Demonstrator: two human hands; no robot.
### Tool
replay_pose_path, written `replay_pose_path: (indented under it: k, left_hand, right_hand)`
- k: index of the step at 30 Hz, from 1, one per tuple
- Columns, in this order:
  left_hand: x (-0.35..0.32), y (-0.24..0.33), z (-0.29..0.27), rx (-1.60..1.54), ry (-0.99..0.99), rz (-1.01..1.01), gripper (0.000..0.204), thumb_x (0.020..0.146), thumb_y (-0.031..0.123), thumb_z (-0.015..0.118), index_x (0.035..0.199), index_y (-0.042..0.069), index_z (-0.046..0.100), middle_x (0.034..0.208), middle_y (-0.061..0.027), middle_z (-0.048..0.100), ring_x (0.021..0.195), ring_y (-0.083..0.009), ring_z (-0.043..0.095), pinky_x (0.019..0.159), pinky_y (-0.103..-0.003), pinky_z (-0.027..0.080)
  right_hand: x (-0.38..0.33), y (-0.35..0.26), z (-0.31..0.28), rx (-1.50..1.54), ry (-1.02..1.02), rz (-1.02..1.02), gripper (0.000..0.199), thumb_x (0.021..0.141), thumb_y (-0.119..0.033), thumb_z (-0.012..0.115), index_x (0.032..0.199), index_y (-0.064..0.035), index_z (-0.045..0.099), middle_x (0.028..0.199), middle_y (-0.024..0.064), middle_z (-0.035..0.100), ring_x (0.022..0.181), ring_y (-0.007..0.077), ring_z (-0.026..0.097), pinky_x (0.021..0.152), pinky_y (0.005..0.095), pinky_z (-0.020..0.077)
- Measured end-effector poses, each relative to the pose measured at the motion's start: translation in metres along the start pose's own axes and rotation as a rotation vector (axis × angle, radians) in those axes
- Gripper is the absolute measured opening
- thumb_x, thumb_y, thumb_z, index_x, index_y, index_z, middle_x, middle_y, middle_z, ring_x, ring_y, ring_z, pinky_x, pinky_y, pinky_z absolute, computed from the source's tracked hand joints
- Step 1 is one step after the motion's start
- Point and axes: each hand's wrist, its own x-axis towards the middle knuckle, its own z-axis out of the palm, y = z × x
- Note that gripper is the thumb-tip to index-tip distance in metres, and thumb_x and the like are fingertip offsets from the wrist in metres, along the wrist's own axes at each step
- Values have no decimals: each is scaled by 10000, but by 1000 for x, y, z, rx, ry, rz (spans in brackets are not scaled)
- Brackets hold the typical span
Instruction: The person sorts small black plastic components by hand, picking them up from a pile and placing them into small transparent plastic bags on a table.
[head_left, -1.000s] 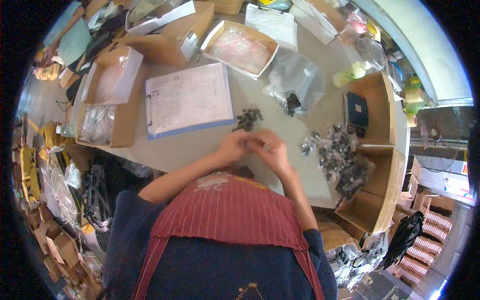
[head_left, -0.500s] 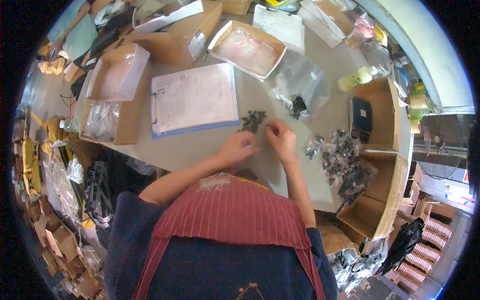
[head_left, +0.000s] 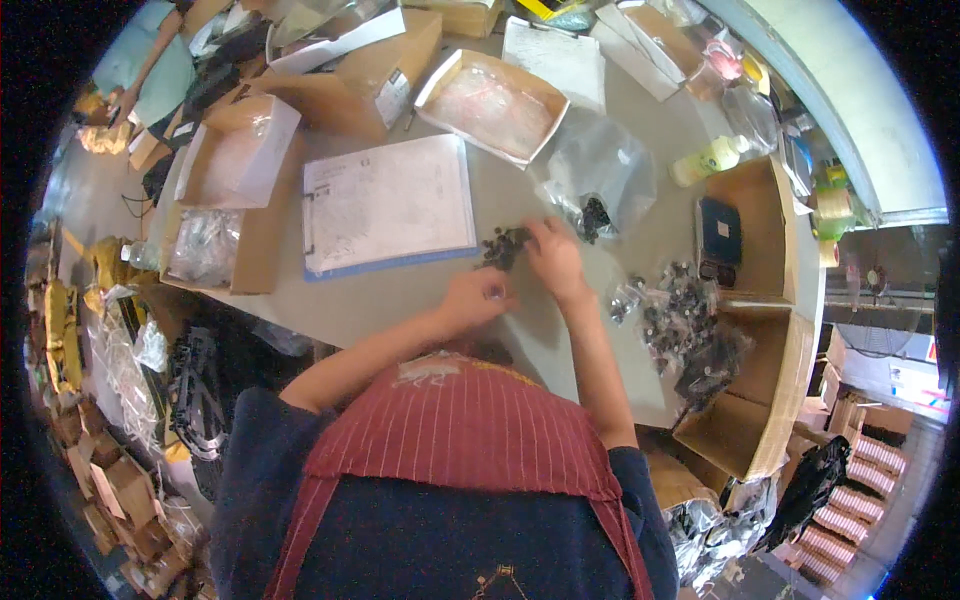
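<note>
On the desk [head_left: 400,300], something too small to identify is being pinched in the nearly closed left hand [head_left: 478,297], while the small, light, rigid-looking dark parts [head_left: 503,245] just beyond are being picked at by the right hand's [head_left: 553,258] curled fingertips, best pinched singly.

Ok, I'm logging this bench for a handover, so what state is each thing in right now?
Left hand: on the table, fingers curled, contents hidden.
Right hand: reaching into the pile of small dark parts.
Clipboard: lying flat, paper on top.
Clear bag: open, a few dark parts inside.
Cardboard tray: open, holding clear bags.
</note>
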Motion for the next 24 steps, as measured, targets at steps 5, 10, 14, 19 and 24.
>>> replay_pose_path:
  k: [5,10,14,19,24]
  left_hand:
    - [-1,-8,2,-38,-3,48,242,816,267,750,880,53,656,864,-76,655,867,-210,614,804,-348,478]
    - [8,-27,8,-51,-1,70,213,808,244,748,885,60,672,905,-93,659,897,-228,623,812,-355,486]
    - [3,-4,7,-338,20,182,162,838,194,730,927,61,707,955,-113,676,936,-237,646,820,-357,504]
    - [4,-22,0,-177,-97,125,347,826,179,756,1129,39,658,1086,-118,670,1058,-239,622,949,-375,477]
    - [5,-27,-5,36,-142,247,393,859,229,755,1171,19,639,1110,-134,671,1054,-260,630,948,-388,489]
  right_hand:
    - [-16,13,0,32,-129,121,208,842,-149,683,1021,-51,642,893,151,657,861,373,661,736,460,542]
    - [-32,-35,-51,390,-218,195,239,823,-123,722,1040,-49,653,896,136,671,814,297,682,727,403,553]
    - [-41,-74,-67,585,-194,116,278,825,-42,736,1095,-45,674,891,97,664,766,191,641,686,312,527]
    - [-42,-67,-66,390,-191,-110,272,843,-38,717,1112,-70,696,1010,108,678,875,254,660,760,345,545]
    - [-47,-63,-55,260,-103,-317,195,850,-39,653,1041,-50,693,1096,158,652,993,385,641,859,444,543]
